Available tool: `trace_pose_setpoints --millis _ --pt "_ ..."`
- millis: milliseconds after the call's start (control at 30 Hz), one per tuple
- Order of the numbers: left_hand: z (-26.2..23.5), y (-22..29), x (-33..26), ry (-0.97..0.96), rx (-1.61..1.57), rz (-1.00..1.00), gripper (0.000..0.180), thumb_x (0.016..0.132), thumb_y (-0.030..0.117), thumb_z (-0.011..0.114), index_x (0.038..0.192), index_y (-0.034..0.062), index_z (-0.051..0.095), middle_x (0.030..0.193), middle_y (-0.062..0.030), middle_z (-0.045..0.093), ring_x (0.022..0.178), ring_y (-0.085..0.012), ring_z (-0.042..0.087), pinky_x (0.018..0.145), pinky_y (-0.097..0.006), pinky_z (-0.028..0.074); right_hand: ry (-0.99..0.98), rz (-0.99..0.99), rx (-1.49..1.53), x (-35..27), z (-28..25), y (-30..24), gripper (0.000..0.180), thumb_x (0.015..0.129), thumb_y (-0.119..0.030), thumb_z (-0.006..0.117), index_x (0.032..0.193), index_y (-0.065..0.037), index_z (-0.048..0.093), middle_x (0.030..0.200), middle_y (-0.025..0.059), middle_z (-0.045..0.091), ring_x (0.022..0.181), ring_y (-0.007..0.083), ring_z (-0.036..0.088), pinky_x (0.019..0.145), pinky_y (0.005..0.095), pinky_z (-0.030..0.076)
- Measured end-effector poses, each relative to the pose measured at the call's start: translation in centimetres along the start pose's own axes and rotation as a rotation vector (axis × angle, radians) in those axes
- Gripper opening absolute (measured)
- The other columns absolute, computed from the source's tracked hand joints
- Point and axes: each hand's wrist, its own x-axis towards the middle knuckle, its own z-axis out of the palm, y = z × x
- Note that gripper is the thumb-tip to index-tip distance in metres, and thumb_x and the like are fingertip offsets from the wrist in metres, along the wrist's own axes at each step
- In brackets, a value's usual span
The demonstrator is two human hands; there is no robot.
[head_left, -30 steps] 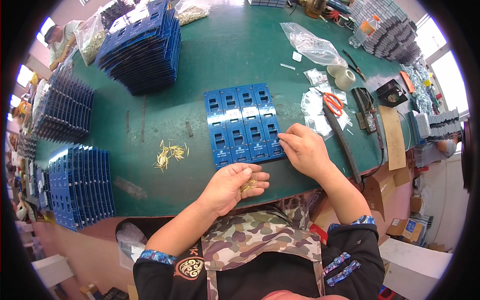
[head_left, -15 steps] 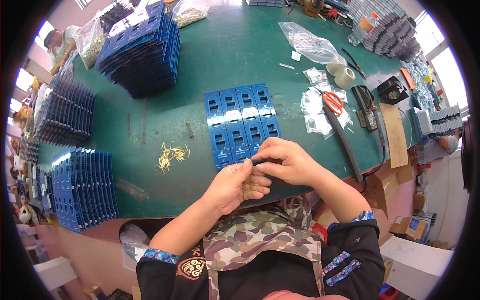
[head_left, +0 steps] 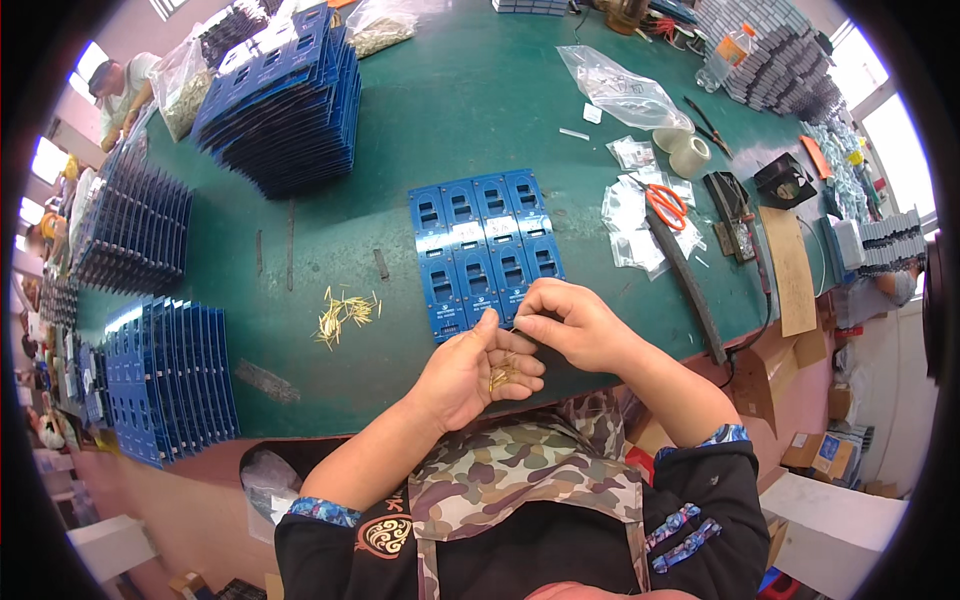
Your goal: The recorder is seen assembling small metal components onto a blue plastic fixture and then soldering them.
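Observation:
My left hand (head_left: 470, 365) is cupped, palm up, with several thin gold-coloured pins (head_left: 502, 375) lying in its palm and curled fingers. Close against its fingertips, my right hand (head_left: 572, 325) pinches one slim pin (head_left: 514, 329) between thumb and forefinger. Both hands are at the near edge of a blue circuit board panel (head_left: 482, 250), which lies flat with rows of dark rectangular cutouts and partly under the hands. A loose heap of the same gold-coloured pins (head_left: 346, 315) rests on the green table (head_left: 330, 390) to the panel's left.
Tall stacks of blue boards (head_left: 280, 110) stand at the left. On the right lie orange-handled scissors (head_left: 666, 205), small clear bags (head_left: 630, 235), tape rolls (head_left: 689, 155), a long dark bar (head_left: 685, 280) and a soldering iron stand (head_left: 735, 215). A person (head_left: 125, 95) sits far left.
My right fingers have shifted slightly away from the left thumb, and a thin pin now shows in their pinch. The left hand has opened a little, showing more of the pins.

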Motion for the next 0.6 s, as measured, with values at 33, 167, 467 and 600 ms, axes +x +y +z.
trace_pose_setpoints --millis 33,167,467,600 --pt "-0.2 -0.1 0.1 0.001 -0.032 0.019 0.046 0.100 0.040 0.044 0.107 -0.0029 0.058 0.091 -0.0149 0.068 0.080 -0.0249 0.069 0.069 -0.031 0.057 -0.003 0.000 -0.001 0.0 0.0 0.0 0.012 0.090 -0.010 0.062 0.086 0.001 0.060 0.084 0.0063 0.058 0.077 0.0169 0.055 0.070 0.0295 0.045" --pt "-0.5 -0.5 0.5 0.010 -0.019 0.070 0.037 0.100 0.032 0.046 0.102 -0.0014 0.060 0.088 -0.0147 0.069 0.078 -0.0267 0.070 0.066 -0.031 0.058 0.004 -0.020 -0.052 -0.2 0.0 0.0 0.012 0.090 -0.010 0.062 0.086 0.001 0.060 0.084 0.0062 0.058 0.077 0.0156 0.054 0.070 0.0291 0.045" --pt "-0.6 -0.8 0.7 -0.024 -0.065 0.107 0.019 0.098 0.020 0.052 0.096 0.0028 0.060 0.086 -0.0124 0.069 0.076 -0.0251 0.070 0.063 -0.029 0.058 0.044 0.090 0.120 -0.7 -0.2 0.1 0.011 0.088 -0.010 0.064 0.087 0.000 0.061 0.083 0.0073 0.059 0.077 0.0167 0.056 0.071 0.0298 0.046" --pt "-0.6 -1.2 0.8 -0.061 -0.046 0.076 0.021 0.098 0.020 0.052 0.099 0.0014 0.061 0.090 -0.0136 0.069 0.080 -0.0256 0.070 0.067 -0.030 0.058 0.009 -0.047 -0.038 -1.1 -0.4 0.0 0.011 0.087 -0.010 0.064 0.087 0.000 0.061 0.083 0.0086 0.059 0.077 0.0186 0.058 0.071 0.0301 0.047"
